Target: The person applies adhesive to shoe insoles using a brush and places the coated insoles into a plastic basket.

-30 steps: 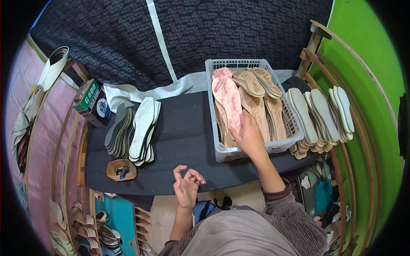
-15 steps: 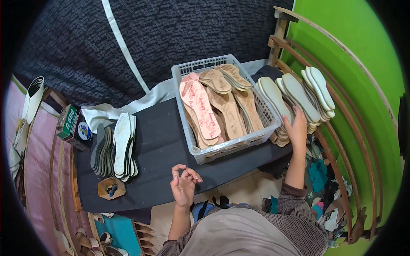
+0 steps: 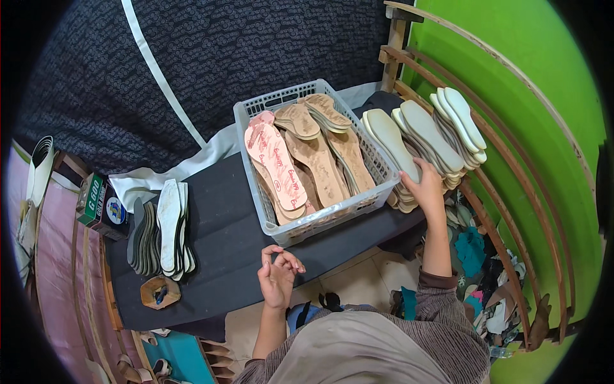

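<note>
Above the table's front edge, my left hand (image 3: pixel 278 278) is raised, palm toward me. Its fingers are loosely bent and apart, with nothing in them. On the right, my right hand (image 3: pixel 425 187) grips the near end of a stack of pale insoles (image 3: pixel 385 137) beside the crate, thumb on the near side and fingers over the top; its grip is partly hidden. Grey-white insoles (image 3: pixel 432 136) and cream insoles (image 3: pixel 462 118) lie in stacks farther right. A translucent plastic crate (image 3: pixel 291 238) holds several brown insoles (image 3: pixel 320 168) and a pink printed insole (image 3: pixel 276 165).
Grey and white insoles (image 3: pixel 169 224) are piled on the left of the dark-covered table (image 3: pixel 214 211). An orange-brown tray (image 3: pixel 160 293) and a green-black tin (image 3: pixel 102 206) stand near them. Wooden rails (image 3: pixel 492 137) curve along the right side, above fabric scraps (image 3: pixel 473 256).
My right hand has moved left and closed on the near end of the pale insole stack. The left hand keeps its pose. The view has shifted, so the table contents appear farther left.
</note>
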The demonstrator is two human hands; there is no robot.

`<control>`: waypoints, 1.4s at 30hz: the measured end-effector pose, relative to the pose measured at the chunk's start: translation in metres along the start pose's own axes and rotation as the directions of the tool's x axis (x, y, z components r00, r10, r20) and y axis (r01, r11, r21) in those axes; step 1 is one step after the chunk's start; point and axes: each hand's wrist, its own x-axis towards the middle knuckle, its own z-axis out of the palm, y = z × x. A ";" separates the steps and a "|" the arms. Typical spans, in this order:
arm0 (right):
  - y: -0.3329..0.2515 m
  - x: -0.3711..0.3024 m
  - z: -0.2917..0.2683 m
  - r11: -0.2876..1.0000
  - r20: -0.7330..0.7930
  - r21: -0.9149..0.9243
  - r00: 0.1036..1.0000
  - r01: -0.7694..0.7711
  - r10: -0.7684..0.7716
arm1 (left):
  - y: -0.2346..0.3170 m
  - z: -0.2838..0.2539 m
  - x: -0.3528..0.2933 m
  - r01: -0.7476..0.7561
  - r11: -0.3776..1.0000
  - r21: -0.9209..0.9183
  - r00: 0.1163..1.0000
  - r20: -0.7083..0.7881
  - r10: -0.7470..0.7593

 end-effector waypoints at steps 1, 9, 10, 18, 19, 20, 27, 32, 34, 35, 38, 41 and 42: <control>-0.001 0.000 0.000 1.000 -0.020 0.007 1.000 0.007 -0.007 | 0.000 0.000 0.000 -0.003 1.000 -0.004 1.000 -0.001 0.003; -0.005 -0.005 -0.013 0.991 -0.210 0.131 0.976 -0.021 0.049 | 0.002 -0.002 -0.005 0.005 1.000 -0.020 1.000 -0.028 -0.006; -0.010 -0.007 -0.017 0.978 -0.204 0.198 0.974 -0.062 0.103 | 0.003 -0.003 -0.005 0.003 1.000 -0.023 1.000 -0.031 -0.003; -0.066 -0.051 -0.019 0.378 0.250 0.896 0.968 -0.234 0.005 | 0.007 -0.006 -0.014 -0.026 1.000 0.013 0.999 -0.019 0.027; -0.075 -0.060 -0.017 0.358 0.375 0.877 0.922 -0.320 -0.097 | 0.008 -0.008 -0.018 -0.046 0.999 0.018 0.999 0.003 0.046; -0.083 -0.068 -0.014 0.348 0.486 0.847 0.851 -0.402 -0.200 | 0.009 -0.006 -0.021 -0.059 0.998 0.022 0.998 -0.011 0.060; -0.153 -0.105 0.029 0.597 0.687 0.688 0.106 -0.412 -0.719 | 0.013 -0.019 -0.060 -0.209 0.971 -0.120 0.944 -0.284 0.168; -0.190 -0.120 0.067 0.584 0.562 0.790 -0.158 -0.188 -0.812 | 0.036 -0.047 -0.095 -0.377 0.926 -0.016 0.743 -0.602 0.292; -0.211 -0.128 0.076 0.560 0.537 0.806 -0.161 -0.192 -0.828 | 0.054 -0.053 -0.106 -0.430 0.903 0.022 0.694 -0.632 0.345; -0.222 -0.131 0.082 0.578 0.561 0.801 -0.141 -0.156 -0.816 | 0.061 -0.060 -0.113 -0.475 0.879 0.038 0.640 -0.670 0.375; -0.248 -0.146 0.103 0.608 0.596 0.788 -0.125 -0.100 -0.793 | 0.088 -0.076 -0.130 -0.555 0.826 0.100 0.491 -0.762 0.422; -0.286 -0.161 0.119 0.591 0.591 0.804 -0.025 -0.072 -0.807 | 0.117 -0.093 -0.148 -0.583 0.781 0.223 0.334 -0.811 0.481; -0.297 -0.167 0.128 0.583 0.581 0.810 -0.040 -0.071 -0.813 | 0.126 -0.098 -0.154 -0.591 0.772 0.233 0.317 -0.813 0.488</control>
